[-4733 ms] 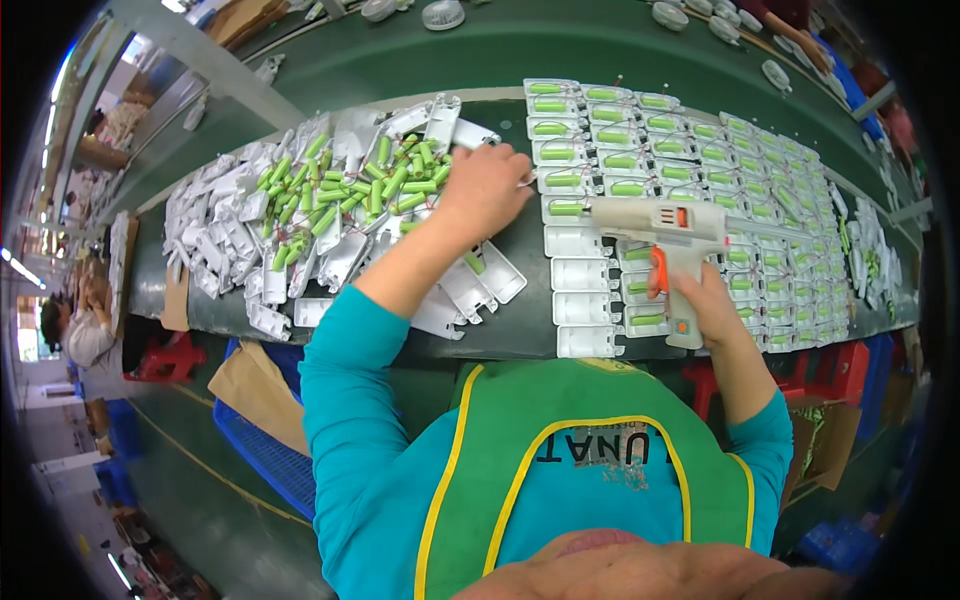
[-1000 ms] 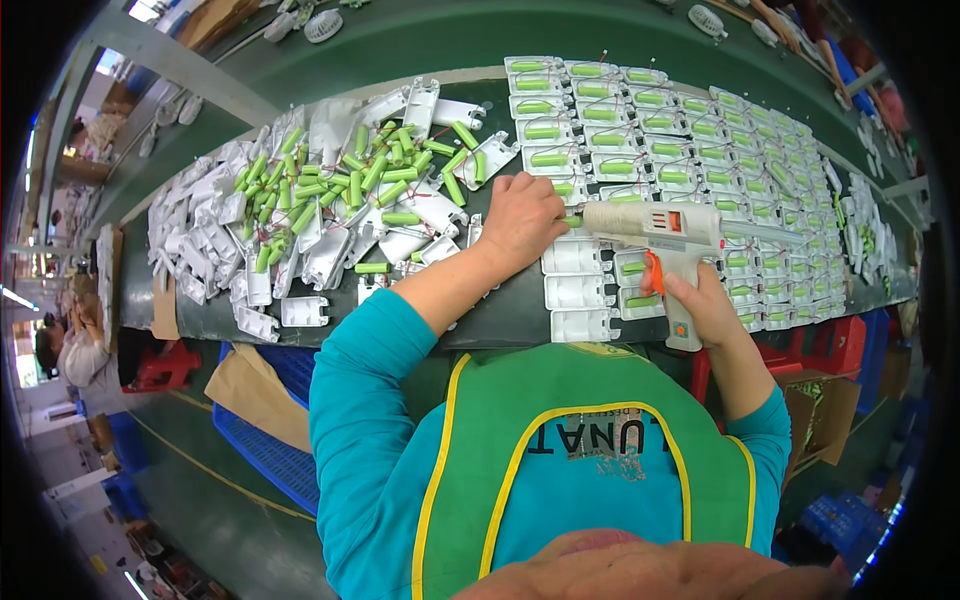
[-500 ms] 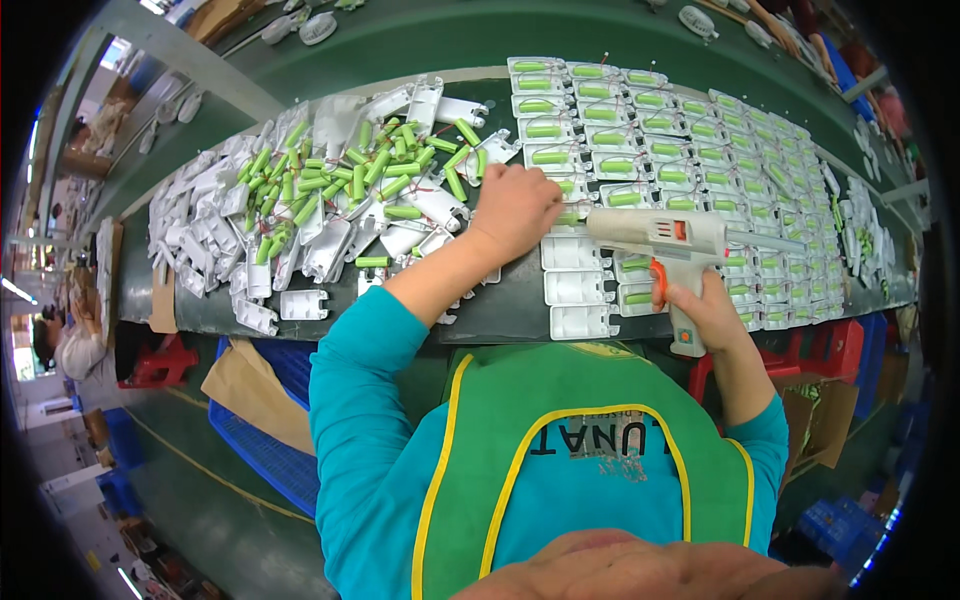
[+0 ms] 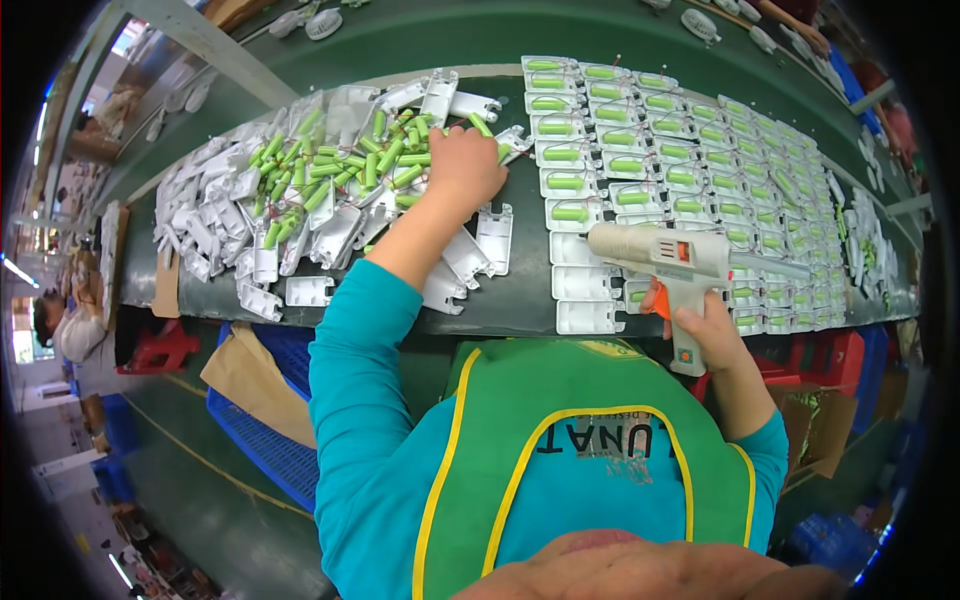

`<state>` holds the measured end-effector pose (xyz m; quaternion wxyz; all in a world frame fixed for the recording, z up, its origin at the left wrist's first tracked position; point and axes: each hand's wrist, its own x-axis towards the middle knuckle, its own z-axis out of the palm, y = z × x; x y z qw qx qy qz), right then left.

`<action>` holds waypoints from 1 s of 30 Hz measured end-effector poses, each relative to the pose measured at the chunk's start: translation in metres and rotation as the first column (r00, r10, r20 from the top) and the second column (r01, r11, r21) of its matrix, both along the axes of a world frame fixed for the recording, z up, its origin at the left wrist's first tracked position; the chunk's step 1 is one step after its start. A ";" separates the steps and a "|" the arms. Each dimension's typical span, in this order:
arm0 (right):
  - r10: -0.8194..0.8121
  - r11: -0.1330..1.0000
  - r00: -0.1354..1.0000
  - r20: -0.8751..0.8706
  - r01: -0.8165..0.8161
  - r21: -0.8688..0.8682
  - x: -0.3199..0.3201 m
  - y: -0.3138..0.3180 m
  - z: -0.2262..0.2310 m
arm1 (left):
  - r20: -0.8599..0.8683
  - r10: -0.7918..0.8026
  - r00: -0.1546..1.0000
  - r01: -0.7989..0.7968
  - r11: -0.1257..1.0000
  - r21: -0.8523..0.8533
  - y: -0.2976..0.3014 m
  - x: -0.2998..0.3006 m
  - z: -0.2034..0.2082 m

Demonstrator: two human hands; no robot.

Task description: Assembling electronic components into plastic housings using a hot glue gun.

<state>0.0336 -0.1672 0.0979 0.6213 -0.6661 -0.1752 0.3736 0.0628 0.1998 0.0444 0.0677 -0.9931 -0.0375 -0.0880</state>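
A person's left hand [image 4: 468, 165] is resting with bent fingers at the right side of a heap of green cylindrical cells [image 4: 390, 155] and loose white casings [image 4: 309, 291] on a dark surface [image 4: 528, 300], though whether it is gripping a cell cannot be told. The right hand [image 4: 710, 330] is holding a pale glue gun [image 4: 700, 255] by its handle, the nozzle pointing left over the nearest column of neatly rowed casings [image 4: 584, 282]. Working well is probably meaning easing one cell free without dragging its neighbours, while keeping the nozzle clear of bare fingers.
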 end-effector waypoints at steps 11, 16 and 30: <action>0.035 0.998 0.999 -0.025 -0.036 -0.049 -0.006 0.007 0.002 | 0.065 0.005 0.998 0.049 0.593 -0.804 0.017 -0.027 0.036; 0.035 0.997 0.999 -0.005 -0.035 -0.064 -0.007 0.003 -0.005 | -0.088 -0.172 0.981 -0.005 0.432 -0.902 -0.017 -0.053 0.040; -0.026 0.997 0.998 -0.055 0.022 -0.070 -0.009 -0.019 0.004 | 0.209 -0.426 0.880 0.472 0.737 -0.484 -0.083 -0.055 -0.019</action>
